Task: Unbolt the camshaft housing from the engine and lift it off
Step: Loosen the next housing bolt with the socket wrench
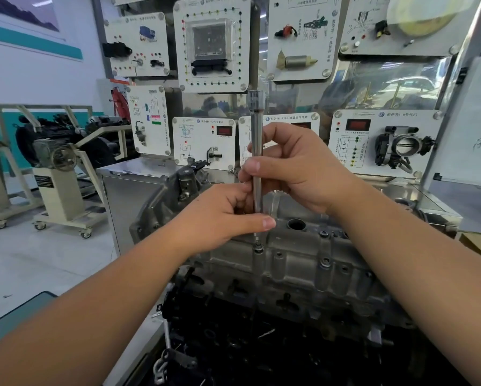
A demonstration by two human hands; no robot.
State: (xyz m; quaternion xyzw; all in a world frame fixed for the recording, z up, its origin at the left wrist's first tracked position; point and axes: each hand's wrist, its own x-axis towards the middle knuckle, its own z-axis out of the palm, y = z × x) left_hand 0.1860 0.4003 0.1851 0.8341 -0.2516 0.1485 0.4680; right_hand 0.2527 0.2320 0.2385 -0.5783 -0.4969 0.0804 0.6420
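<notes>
The engine (275, 316) fills the lower middle of the view, dark and cluttered with black parts low down. On top of it sits the camshaft housing (303, 263), a long cast-aluminium block, dull grey and rough-skinned, with raised bolt bosses along its near flank and a round open bore on its top face. Its long axis runs from about 10 o'clock to 4 o'clock across the view.

Both hands meet above the housing's left half. The right hand (297, 168) is higher, its fingers curled round the middle of a socket extension bar (257, 151), thumb pressed against the shaft. The left hand (228, 215) sits below, at about 7 o'clock from the right, its fingers wrapped round the bar's lower end, thumb stretched out toward 3 o'clock.

The bar is smooth polished steel, slim and round, standing nearly upright, with a wider square-drive socket head at 12 o'clock. Its lower tip is mostly hidden by the left hand.

Directly at 6 o'clock from that tip, just beneath the left thumb, stands a small bolt (258, 244) in its boss on the housing's near edge; whether the tip is seated on it cannot be told. Bar and bolt look in line, so the coming turn likely depends on keeping the bar vertical. The left hand is nearer the bolt.
</notes>
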